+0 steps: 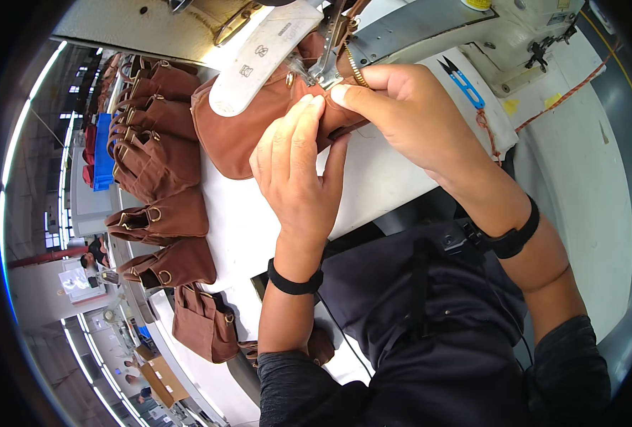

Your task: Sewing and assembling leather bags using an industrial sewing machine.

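Under the sewing machine head point(273, 46), a brown bag point(227, 142) lies on the white work surface, with a zipper point(353, 65) beside the metal presser foot point(328, 77). My left hand point(294, 164) rests its outstretched fingertips on the bag just below the foot, thumb by the bag's lower edge. My right hand point(419, 121) grips the bag right of the foot, thumb on top at the seam and index finger curved behind it. A white oblong plate point(248, 67) angles over the bag. Blue thread snips point(464, 80) with a cord lie to the right.
Several brown handbags point(160, 263) are piled along the left side of the white table point(383, 196). A blue bin point(102, 151) stands beyond them. Orange cord point(547, 107) runs across the right side. Distant people point(95, 255) are at workstations on the far left.
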Tool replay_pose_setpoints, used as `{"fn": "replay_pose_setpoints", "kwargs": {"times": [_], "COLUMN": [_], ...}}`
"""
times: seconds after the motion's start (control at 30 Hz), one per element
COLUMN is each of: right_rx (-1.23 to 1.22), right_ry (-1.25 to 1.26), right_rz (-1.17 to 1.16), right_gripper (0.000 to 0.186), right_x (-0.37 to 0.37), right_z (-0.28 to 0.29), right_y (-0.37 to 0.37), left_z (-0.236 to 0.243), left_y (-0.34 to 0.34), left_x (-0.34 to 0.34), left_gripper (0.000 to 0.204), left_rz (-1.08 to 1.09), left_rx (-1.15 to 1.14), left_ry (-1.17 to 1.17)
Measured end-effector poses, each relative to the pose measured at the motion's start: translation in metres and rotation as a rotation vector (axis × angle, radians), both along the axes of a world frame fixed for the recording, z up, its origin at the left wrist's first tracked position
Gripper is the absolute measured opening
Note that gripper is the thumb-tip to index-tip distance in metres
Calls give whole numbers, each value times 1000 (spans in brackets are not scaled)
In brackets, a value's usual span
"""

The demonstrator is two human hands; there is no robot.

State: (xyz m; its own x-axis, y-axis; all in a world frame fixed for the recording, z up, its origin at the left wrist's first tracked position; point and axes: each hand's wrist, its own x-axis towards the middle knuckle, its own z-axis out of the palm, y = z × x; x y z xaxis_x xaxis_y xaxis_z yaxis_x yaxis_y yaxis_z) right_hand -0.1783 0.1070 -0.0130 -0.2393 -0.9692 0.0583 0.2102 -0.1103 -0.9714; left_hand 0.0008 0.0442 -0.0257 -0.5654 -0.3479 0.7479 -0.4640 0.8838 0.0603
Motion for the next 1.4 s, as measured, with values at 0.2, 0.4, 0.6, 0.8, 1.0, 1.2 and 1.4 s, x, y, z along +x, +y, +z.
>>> {"fn": "replay_pose_setpoints", "kwargs": {"times": [0.2, 0.4, 0.6, 0.8, 1.0, 1.2, 1.4], "right_rx": [28, -9, -14, -76, -37, -147, -207], "right_ry": [-9, 12, 484, 495, 576, 589, 562], "right_rz": [-9, -11, -228, -386, -463, -363, -328], "right_gripper": [30, 31, 23, 19, 13, 13, 19], "right_x": [-1, -7, -6, 2, 1, -5, -6], "right_z": [-2, 3, 10, 5, 10, 4, -1], "right_y": [-4, -4, -6, -11, -18, -20, -20], "left_z": [5, 9, 8, -10, -12, -10, -12], "left_y": [-11, -10, -5, -6, -10, -7, -10], "left_x": [0, 2, 5, -1, -5, -8, -8], "left_gripper": [58, 61, 67, 68, 67, 43, 41], "left_rz": [-39, -60, 46, 121, 111, 115, 102], "left_rx": [60, 87, -65, -227, -189, -187, -186], "left_ry": [29, 15, -131, -150, -68, -14, 25]}}
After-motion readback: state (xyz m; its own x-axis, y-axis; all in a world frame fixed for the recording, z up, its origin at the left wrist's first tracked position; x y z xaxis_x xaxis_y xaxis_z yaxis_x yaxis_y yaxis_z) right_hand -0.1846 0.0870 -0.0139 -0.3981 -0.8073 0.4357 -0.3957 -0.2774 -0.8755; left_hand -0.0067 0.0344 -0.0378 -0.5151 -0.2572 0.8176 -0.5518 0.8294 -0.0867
